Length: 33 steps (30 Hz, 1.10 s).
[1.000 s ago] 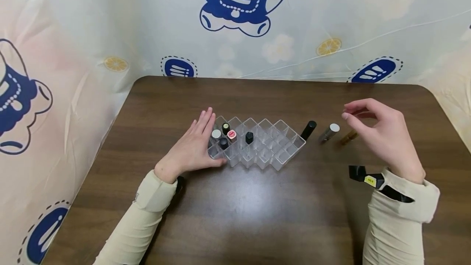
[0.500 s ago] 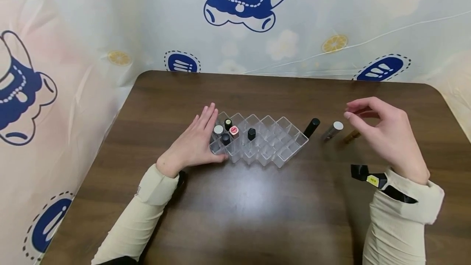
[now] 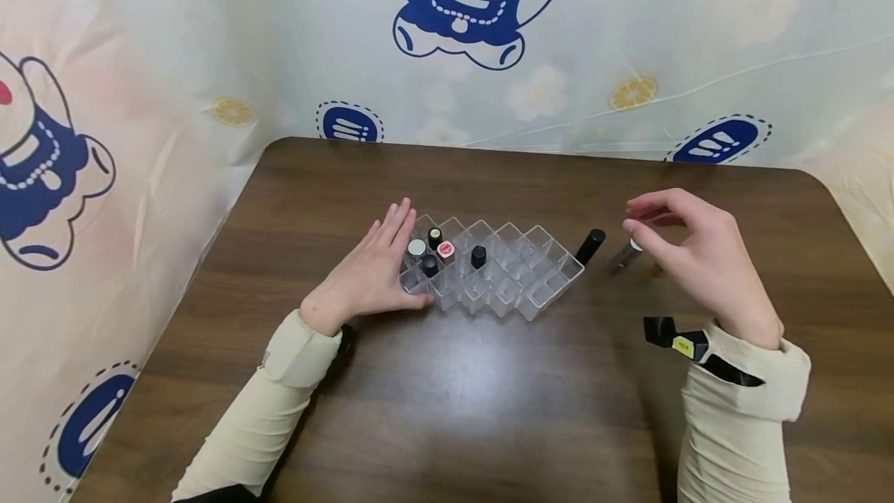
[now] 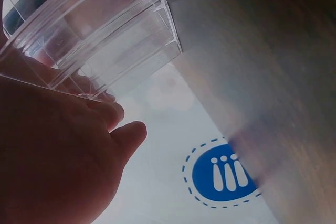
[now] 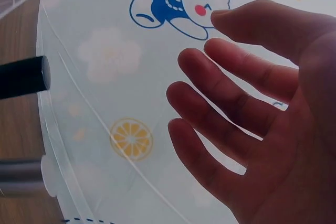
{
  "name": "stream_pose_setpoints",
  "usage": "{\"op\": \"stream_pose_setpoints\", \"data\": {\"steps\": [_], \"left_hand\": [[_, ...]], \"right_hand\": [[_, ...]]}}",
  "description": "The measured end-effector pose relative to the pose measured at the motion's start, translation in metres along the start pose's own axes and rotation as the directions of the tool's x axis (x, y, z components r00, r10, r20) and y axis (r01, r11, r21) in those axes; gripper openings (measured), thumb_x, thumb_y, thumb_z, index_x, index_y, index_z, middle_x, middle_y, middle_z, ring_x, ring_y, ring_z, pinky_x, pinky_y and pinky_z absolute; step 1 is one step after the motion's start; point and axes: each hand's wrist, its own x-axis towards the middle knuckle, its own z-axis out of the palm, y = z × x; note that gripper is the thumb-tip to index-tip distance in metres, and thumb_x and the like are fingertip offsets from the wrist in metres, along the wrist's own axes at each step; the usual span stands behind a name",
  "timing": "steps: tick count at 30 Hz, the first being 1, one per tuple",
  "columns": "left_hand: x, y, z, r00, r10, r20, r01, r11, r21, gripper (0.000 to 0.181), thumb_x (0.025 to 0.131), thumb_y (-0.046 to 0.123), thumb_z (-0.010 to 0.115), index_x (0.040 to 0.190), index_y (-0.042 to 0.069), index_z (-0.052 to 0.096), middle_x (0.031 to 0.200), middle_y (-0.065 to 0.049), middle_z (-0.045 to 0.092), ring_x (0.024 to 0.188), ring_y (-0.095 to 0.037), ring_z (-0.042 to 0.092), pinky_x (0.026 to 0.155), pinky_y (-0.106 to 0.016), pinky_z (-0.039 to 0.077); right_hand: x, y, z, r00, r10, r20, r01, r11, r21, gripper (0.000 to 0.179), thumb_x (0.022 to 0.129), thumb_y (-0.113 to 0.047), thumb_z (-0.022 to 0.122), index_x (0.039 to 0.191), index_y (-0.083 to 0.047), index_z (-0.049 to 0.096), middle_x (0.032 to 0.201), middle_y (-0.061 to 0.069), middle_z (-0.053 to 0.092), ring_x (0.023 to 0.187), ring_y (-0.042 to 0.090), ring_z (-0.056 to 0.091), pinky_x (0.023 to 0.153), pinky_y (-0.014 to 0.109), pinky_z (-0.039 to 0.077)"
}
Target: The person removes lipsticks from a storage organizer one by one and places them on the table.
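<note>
My left hand (image 3: 370, 270) rests against the left end of a clear plastic lipstick organizer (image 3: 531, 305), fingers straight along its side and thumb at the front edge. Capped tubes stand in its left cells: a white-topped one (image 3: 417, 248), a pink-topped one (image 3: 445, 251) and several dark ones, with a black-capped tube (image 3: 478, 257) alone further right. My right hand (image 3: 698, 262) hovers above the silver-capped tube (image 5: 21, 178), holding nothing, its fingers loosely bent and apart in the right wrist view. A gold tube (image 3: 655, 271) is mostly hidden behind this hand.
A black tube (image 3: 590, 246) stands on the brown table (image 3: 461, 425) just off the organizer's right corner. Behind the table hangs a pale curtain (image 3: 279, 29) with printed cartoon figures. A black wrist camera (image 3: 660, 331) is strapped to the right sleeve.
My right hand has moved left, from over the gold tube to over the silver-capped one. The left hand and the organizer keep their places; the head view shifts slightly.
</note>
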Motion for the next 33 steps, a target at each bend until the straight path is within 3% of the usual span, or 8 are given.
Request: {"op": "stream_pose_setpoints", "data": {"steps": [4,12,19,25,33], "left_hand": [[0.001,0.0,0.001,1.0,0.0,0.01,0.0,1.0,0.003,0.125,0.069,0.065,0.071,0.155,0.002,0.006,0.164,-0.012,-0.004,0.152,-0.027,-0.001,0.122,-0.047,0.013],[-0.001,-0.001,0.001,1.0,-0.012,0.018,0.012,1.0,0.004,0.125,0.069,0.066,0.07,0.155,0.003,0.005,0.164,-0.011,-0.004,0.152,-0.027,-0.001,0.123,-0.047,0.013],[-0.003,-0.002,0.005,1.0,0.009,0.009,-0.008,1.0,-0.019,0.124,0.069,0.064,0.073,0.155,0.001,0.008,0.164,-0.014,-0.001,0.152,-0.03,0.001,0.122,-0.049,0.014],[-0.003,0.0,0.005,1.0,0.006,0.005,-0.006,1.0,-0.02,0.125,0.069,0.065,0.072,0.155,0.002,0.007,0.164,-0.013,-0.003,0.152,-0.03,0.001,0.122,-0.049,0.014],[-0.003,-0.002,-0.001,1.0,0.005,0.011,-0.005,1.0,-0.005,0.125,0.069,0.066,0.071,0.155,0.002,0.006,0.164,-0.011,-0.005,0.152,-0.028,-0.002,0.122,-0.047,0.013]], "right_hand": [[0.002,0.0,0.003,0.999,-0.053,0.002,0.053,0.998,-0.036,0.02,0.086,-0.007,0.07,0.105,-0.006,0.067,0.096,-0.02,0.06,0.088,-0.007,0.055,0.078,0.003,0.041],[0.002,-0.007,0.007,0.995,-0.094,0.02,0.094,0.995,-0.044,0.028,0.083,-0.003,0.072,0.11,-0.008,0.068,0.105,0.004,0.065,0.094,-0.007,0.052,0.083,0.004,0.039],[-0.004,-0.012,0.005,0.997,-0.076,0.004,0.076,0.996,-0.055,0.029,0.083,-0.004,0.072,0.111,-0.007,0.067,0.105,0.003,0.064,0.094,-0.015,0.049,0.082,0.002,0.039],[-0.001,-0.016,0.004,0.996,-0.093,-0.001,0.093,0.994,-0.054,0.028,0.083,-0.003,0.072,0.111,-0.005,0.066,0.104,-0.01,0.06,0.093,-0.014,0.05,0.082,0.001,0.039],[0.007,-0.038,0.013,0.996,-0.091,-0.025,0.092,0.995,0.033,0.031,0.084,-0.005,0.072,0.115,-0.007,0.066,0.11,0.004,0.064,0.094,-0.008,0.053,0.085,0.005,0.042]]}}
